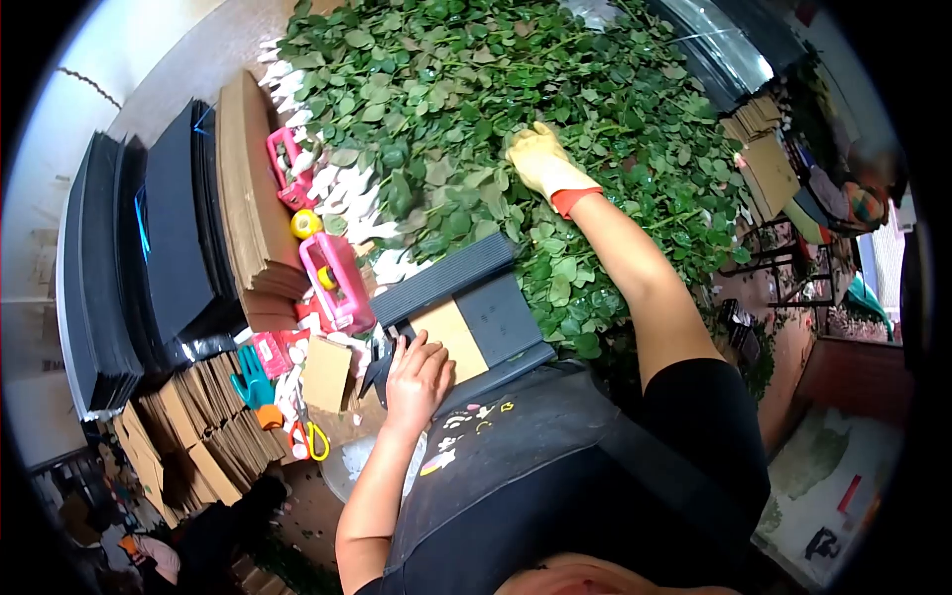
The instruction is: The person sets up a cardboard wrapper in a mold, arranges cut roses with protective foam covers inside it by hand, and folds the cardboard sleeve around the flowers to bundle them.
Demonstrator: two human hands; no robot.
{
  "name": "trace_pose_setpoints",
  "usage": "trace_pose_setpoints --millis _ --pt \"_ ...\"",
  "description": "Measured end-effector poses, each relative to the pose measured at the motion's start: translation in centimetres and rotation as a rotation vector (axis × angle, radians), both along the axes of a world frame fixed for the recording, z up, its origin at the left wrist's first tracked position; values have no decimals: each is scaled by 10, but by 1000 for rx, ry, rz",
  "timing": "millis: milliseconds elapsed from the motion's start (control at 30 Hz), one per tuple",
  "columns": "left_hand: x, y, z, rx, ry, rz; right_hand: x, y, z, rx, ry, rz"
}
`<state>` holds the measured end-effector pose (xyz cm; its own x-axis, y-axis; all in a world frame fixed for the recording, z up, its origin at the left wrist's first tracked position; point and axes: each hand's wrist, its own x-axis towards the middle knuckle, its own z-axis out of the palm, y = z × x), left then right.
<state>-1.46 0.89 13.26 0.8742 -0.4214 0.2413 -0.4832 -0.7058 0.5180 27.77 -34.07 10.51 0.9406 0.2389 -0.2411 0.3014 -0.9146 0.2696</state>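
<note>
My left hand (417,380), bare, lies with its fingers stretched over a tan cardboard piece (451,335) at the front. That cardboard sits on a black corrugated sheet (504,319) with raised, ribbed sides, close against my apron. Further out, my right hand (540,161) wears a yellow glove with a red cuff. Its fingers curl down among a wide heap of leafy green stems (446,89); the leaves hide what they grip, if anything. White, narrow pieces (349,198) line the heap's left edge.
Pink tape dispensers (339,283) and yellow tape (305,224) stand left of the heap. Beyond are cardboard stacks (253,188) and black sheets (183,228). Scissors (317,440) and a teal glove (255,378) lie lower left. Another person (861,198) is at far right.
</note>
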Motion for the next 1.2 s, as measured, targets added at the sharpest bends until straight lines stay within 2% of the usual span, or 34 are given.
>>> trace_pose_setpoints --millis 33,67,133,200,233,300,400,433,467,500,533,567,600,667,700,733,833,867,900,933,1000,1033,1067,1133,1200 --pt "0 -1 0 -9 -9 3 -14 8 54 183 90 -84" --pt "0 -1 0 -11 -8 5 -21 -2 62 350 -169 32" --pt "0 -1 -1 -24 -9 8 -48 -4 117 407 -568 160" --pt "0 0 -1 -22 0 1 -53 -22 118 514 -591 333" --pt "0 -1 1 -37 14 3 -59 -34 110 510 -434 313" --pt "-1 5 -1 -40 11 -33 -77 -43 126 743 -445 360" --pt "-2 7 14 -125 116 -7 -149 -34 194 876 -454 484" --pt "-5 12 6 -239 257 23 -170 -40 194 859 -217 386" --pt "-10 20 -8 -227 384 56 -189 -50 194 831 17 285" --pt "-11 21 -11 -359 396 62 -205 -59 172 901 -41 418" --pt "-12 19 -12 -494 409 69 -226 -62 164 690 83 220" --pt "-13 16 -12 -441 362 71 -237 -64 152 552 96 272" --pt "-12 12 -4 -515 360 74 -245 -66 138 414 108 322" --pt "-5 18 -11 -225 181 -65 -259 -64 108 402 189 315" --pt "-8 17 -12 -248 235 -47 -258 -63 99 335 332 272" --pt "-7 15 -9 -233 246 -50 -260 -63 109 403 271 281" --pt "-6 18 2 -173 282 -82 -224 -56 151 486 430 27" --pt "-5 18 6 -168 301 -85 -199 -52 152 557 373 21" --pt "-4 18 11 -166 319 -87 -177 -49 140 701 128 167" --pt "-3 18 14 -163 335 -88 -151 -37 135 768 73 72" --pt "-4 20 9 -140 340 -89 -102 -23 103 734 -169 100" --pt "-3 19 10 -140 334 -92 -72 -25 62 661 -279 166" --pt "-3 19 11 -139 330 -93 -56 -17 59 455 -347 287" --pt "-3 17 14 -134 339 -80 -29 -15 11 197 -349 329" --pt "-4 16 13 -128 334 -67 -6 -6 -5 124 153 162"
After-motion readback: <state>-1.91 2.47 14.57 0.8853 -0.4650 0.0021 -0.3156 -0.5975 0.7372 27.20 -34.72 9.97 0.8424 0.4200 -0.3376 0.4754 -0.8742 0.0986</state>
